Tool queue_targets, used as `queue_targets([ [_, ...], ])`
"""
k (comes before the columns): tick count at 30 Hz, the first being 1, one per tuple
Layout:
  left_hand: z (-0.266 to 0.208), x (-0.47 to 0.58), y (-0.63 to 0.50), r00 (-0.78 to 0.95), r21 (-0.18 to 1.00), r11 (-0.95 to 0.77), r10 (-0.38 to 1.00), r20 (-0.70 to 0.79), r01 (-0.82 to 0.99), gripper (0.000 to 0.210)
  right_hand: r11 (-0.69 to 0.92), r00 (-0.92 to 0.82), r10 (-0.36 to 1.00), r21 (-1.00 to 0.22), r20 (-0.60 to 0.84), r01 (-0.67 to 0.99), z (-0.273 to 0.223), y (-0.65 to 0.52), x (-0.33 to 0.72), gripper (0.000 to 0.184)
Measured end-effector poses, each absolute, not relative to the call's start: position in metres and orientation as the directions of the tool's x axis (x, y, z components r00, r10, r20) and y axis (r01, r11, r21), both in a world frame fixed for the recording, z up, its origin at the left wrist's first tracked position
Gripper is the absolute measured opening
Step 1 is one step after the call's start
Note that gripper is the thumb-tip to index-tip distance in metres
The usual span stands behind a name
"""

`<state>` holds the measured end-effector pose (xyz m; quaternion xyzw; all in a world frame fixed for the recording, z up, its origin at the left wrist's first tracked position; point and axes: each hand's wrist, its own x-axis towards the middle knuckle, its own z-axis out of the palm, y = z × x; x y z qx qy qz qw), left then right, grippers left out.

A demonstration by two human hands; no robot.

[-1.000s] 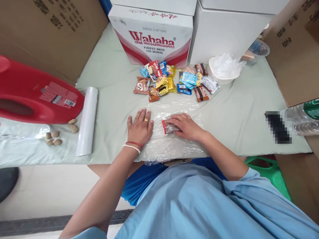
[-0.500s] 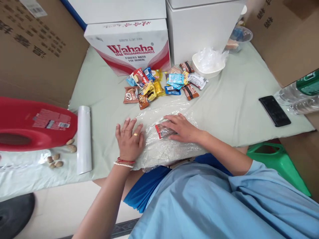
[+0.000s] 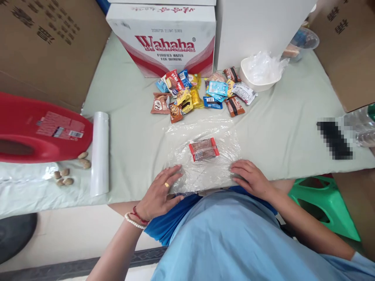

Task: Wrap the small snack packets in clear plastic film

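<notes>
Our left hand and right hand have fingers loosely extended and thumbs spread, gripping nothing. On the table, between and partly under them, we see clear film; on its middle lies 1 snack packet.

Free lane: between left hand and right hand, over clear film to red-ended packet. Bare tablecloth both sides of film. Forward: snack packets bar way; white bowl at their right. Leftward: white roll blocks, red jug just beyond.
</notes>
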<state>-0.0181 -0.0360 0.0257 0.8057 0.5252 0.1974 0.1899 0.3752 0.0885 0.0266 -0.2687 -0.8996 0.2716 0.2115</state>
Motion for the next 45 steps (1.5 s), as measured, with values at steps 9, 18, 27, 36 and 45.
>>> queue_targets([
  [9, 0.022, -0.022, -0.032, 0.353, 0.56, -0.312, 0.935, 0.038, 0.767, 0.041, 0.557, -0.778, 0.621, -0.752, 0.096, 0.352, 0.08, 0.144, 0.353, 0.024],
  [18, 0.043, -0.02, -0.014, 0.145, 0.788, -0.022, 0.986, -0.086, 0.616, 0.031, 0.253, -0.694, 0.713, -0.886, -0.101, 0.388, 0.086, 0.192, 0.324, 0.034],
  [27, 0.05, -0.03, 0.003, 0.326, 0.723, -0.196, 0.944, -0.043, 0.663, 0.048, 0.061, -0.63, 0.74, -0.909, -0.236, 0.412, 0.068, 0.217, 0.313, 0.037],
  [36, 0.039, -0.017, 0.021, 0.061, 0.744, -0.088, 0.996, 0.063, 0.662, 0.03, 0.063, -0.629, 0.738, -0.902, -0.246, 0.426, 0.058, 0.224, 0.31, 0.04],
  [45, 0.035, 0.0, 0.058, -0.411, 0.571, 0.342, 0.911, -0.008, 0.747, 0.027, 0.206, -0.591, 0.769, -0.781, -0.243, 0.589, 0.051, 0.233, 0.303, 0.035],
])
